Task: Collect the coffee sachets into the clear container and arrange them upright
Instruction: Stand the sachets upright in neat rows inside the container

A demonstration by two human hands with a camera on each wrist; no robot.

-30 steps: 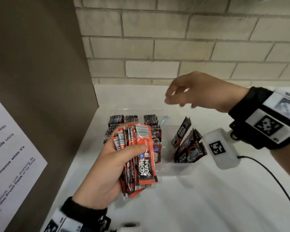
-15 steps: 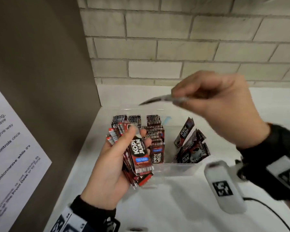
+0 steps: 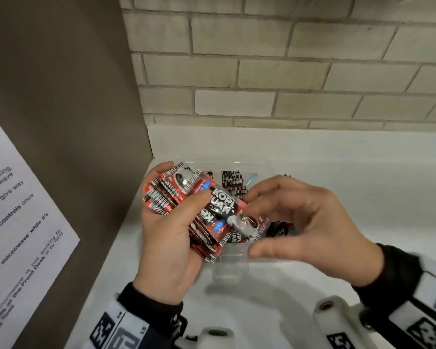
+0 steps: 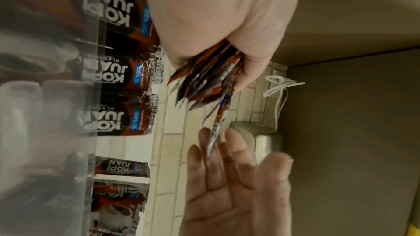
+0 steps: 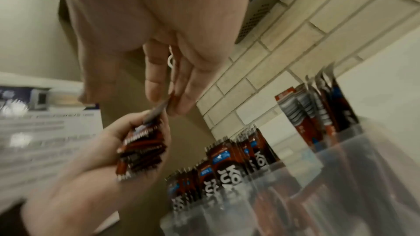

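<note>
The white table is carrying the clear plastic container, which is sitting against the brown side panel and below the pale brick wall. A printed white notice is hanging on that panel.

Progress is looking partial. Several rows of red-and-black "Kopi Juan" coffee sachets are already standing in the container, long axes roughly vertical, crimped top edges pointing up. A further group at the far side is leaning rather than standing straight, so some straightening is probably remaining.

The left hand is gripping a thick fanned bundle of sachets above the container's near-left part, thumb pressing across the top one, fingers curling behind. The bundle's long axes are running from near-right to far-left in the head view, barcoded ends fanning out toward the panel; they are lying tilted, not upright.

The right hand is pinching the lower end of the topmost single sachet between fingertips, thumb spread apart underneath. That sachet is lying diagonally, logo facing up, cup picture toward the right hand.

Judging from this, the whole bundle is still needing to go in, one sachet at a time.
</note>
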